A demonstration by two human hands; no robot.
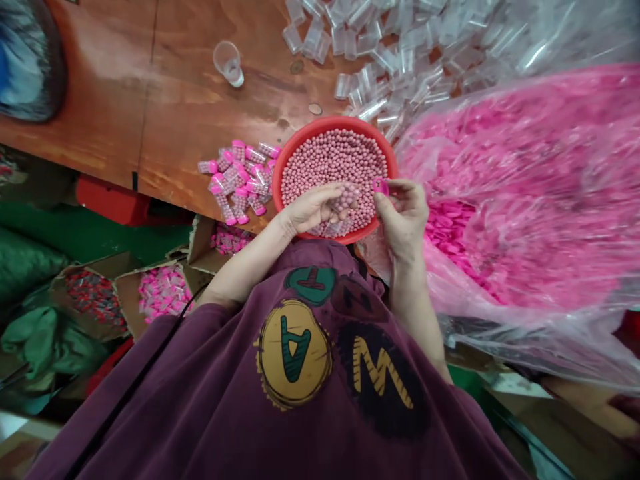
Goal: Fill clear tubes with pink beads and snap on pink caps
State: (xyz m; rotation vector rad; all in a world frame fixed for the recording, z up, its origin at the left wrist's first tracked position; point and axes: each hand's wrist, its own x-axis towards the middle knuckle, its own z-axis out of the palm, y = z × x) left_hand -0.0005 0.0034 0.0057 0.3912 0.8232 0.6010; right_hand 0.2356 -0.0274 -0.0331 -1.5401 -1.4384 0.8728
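A red bowl (pixel 278 160) full of small pink beads (pixel 340 153) stands at the table's front edge. Above it, my left hand (pixel 315 207) is closed around a small clear plastic tube (pixel 349 195) filled with pink beads. My right hand (pixel 406 210), at the bowl's right rim, pinches a bright pink cap (pixel 381 187) between thumb and fingers. The cap is apart from the tube. Left of the bowl lies a pile of bead-filled tubes with pink caps (pixel 240 177).
Loose clear tubes (pixel 370 40) cover the table's back right. A large plastic bag of pink caps (pixel 525 180) lies at right. A clear cup (pixel 229 62) stands on the wooden table (pixel 185 100). Below left are cardboard boxes with capped tubes (pixel 164 291).
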